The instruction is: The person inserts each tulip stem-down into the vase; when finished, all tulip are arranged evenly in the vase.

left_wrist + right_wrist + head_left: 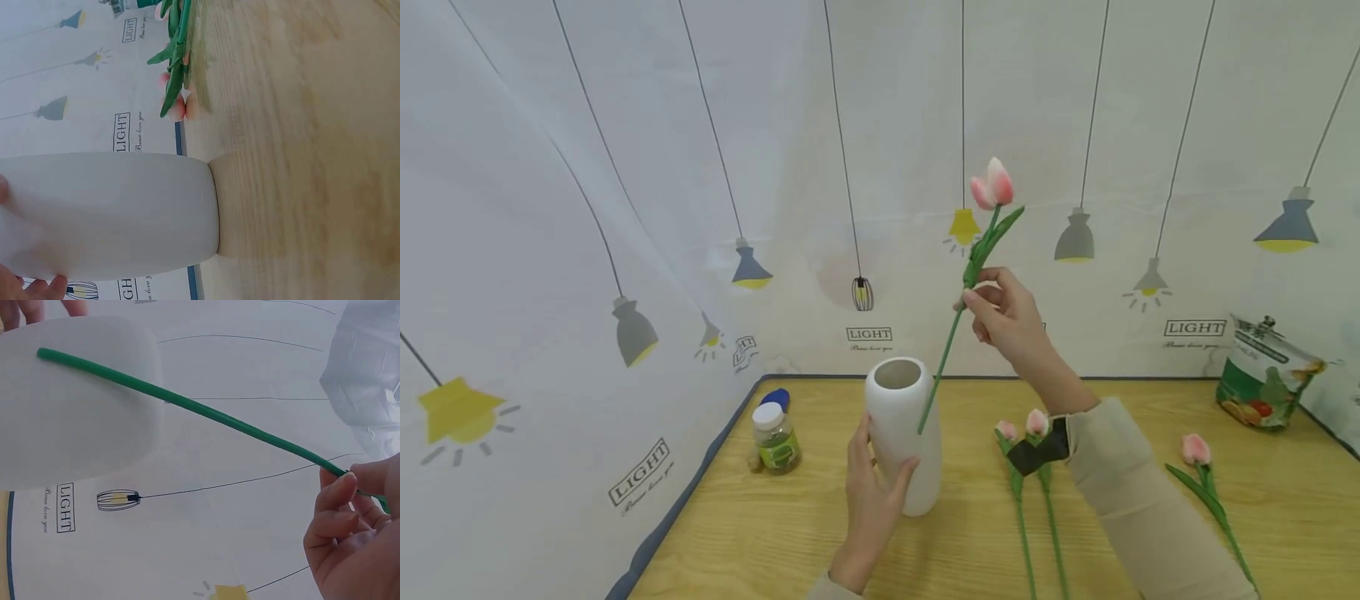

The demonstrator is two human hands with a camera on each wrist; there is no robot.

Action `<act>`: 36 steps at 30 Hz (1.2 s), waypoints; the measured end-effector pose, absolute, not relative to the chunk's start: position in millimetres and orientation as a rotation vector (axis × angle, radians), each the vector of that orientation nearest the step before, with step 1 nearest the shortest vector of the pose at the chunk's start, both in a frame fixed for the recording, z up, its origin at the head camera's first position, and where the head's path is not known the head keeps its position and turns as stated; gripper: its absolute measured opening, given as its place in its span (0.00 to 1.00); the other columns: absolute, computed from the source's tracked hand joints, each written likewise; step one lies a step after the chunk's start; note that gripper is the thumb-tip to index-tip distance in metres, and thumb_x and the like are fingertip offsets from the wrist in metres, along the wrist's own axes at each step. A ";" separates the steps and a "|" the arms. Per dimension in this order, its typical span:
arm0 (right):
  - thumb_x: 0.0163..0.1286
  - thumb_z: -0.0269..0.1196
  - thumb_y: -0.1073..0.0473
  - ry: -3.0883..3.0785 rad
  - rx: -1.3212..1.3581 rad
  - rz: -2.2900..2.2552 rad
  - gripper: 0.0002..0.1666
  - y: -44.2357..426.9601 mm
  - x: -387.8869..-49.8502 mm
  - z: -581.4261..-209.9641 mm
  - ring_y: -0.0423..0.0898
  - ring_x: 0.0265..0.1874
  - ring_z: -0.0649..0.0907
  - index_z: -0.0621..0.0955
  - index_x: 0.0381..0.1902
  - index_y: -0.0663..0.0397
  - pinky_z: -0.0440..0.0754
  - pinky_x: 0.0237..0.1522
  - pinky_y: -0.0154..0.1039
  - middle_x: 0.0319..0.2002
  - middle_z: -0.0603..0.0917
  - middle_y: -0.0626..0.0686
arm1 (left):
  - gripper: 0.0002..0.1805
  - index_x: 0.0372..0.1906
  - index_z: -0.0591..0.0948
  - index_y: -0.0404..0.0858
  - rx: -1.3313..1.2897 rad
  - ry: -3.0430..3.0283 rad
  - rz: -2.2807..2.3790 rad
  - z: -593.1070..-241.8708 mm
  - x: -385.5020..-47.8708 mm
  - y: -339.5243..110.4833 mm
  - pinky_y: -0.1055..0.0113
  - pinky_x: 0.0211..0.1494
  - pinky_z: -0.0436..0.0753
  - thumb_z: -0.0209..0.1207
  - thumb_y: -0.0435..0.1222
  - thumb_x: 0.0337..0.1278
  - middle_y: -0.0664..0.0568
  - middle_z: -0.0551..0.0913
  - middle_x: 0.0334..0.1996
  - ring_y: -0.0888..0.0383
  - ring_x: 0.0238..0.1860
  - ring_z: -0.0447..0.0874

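Observation:
A pink artificial tulip [992,185] is pinched between the thumb and fingers of my right hand [1011,321], just below its leaves. Its green stem [200,409] slants down, and the lower end shows in front of the white vase [901,442], outside the mouth. The vase stands upright on the table, and its round opening faces up. My left hand [874,492] grips the vase from the left and front, with the thumb across its front and the fingers at its far left side. In the left wrist view only some fingertips [57,286] of that hand show against the vase.
Two tulips [1019,483] lie right of the vase, partly behind my right sleeve; another tulip [1197,450] lies farther right. A white-capped jar [777,446] stands left, near a blue object [778,398]. A green-and-white bag [1266,375] sits back right. A lamp-printed sheet hangs behind the wooden table [730,533].

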State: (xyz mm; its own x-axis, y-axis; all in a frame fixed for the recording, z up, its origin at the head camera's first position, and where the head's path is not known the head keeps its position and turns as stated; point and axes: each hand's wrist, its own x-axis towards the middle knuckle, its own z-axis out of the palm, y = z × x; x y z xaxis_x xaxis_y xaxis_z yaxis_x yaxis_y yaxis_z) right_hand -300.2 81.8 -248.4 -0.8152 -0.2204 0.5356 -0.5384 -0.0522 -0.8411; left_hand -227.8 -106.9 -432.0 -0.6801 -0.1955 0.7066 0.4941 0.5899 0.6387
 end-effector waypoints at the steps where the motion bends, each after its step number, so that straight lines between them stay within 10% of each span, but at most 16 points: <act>1: 0.66 0.52 0.58 -1.966 0.815 1.974 0.08 80.5 -300.6 -243.0 0.38 0.10 0.66 0.68 0.42 0.49 0.61 0.12 0.29 0.25 0.80 0.43 | 0.46 0.66 0.54 0.41 -0.239 -2.038 -1.122 -432.3 -228.2 -107.5 0.58 0.44 0.79 0.65 0.42 0.42 0.44 0.66 0.58 0.50 0.55 0.68; 29: 0.66 0.53 0.55 -2.101 0.802 1.983 0.23 57.4 -311.5 -281.9 0.38 0.15 0.71 0.62 0.56 0.52 0.66 0.14 0.28 0.29 0.81 0.43 | 0.45 0.66 0.54 0.41 -0.265 -2.017 -1.096 -434.7 -231.9 -110.1 0.54 0.46 0.79 0.65 0.41 0.43 0.43 0.66 0.58 0.47 0.56 0.68; 36: 0.63 0.56 0.56 -2.200 0.816 1.884 0.21 43.4 -311.1 -298.7 0.41 0.15 0.73 0.67 0.54 0.50 0.68 0.14 0.30 0.32 0.80 0.58 | 0.44 0.67 0.53 0.42 -0.259 -2.033 -1.085 -436.1 -232.5 -109.9 0.55 0.46 0.79 0.63 0.42 0.45 0.45 0.65 0.59 0.48 0.57 0.68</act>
State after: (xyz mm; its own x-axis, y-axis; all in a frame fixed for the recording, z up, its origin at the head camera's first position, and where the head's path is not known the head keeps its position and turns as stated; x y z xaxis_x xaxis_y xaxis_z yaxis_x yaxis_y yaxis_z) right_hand -311.1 43.4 -298.7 -0.8448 -0.3119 0.4349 -0.4776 0.0729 -0.8755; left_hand -232.5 -109.9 -436.1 -0.6592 -0.1783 0.7305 0.5076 0.6112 0.6073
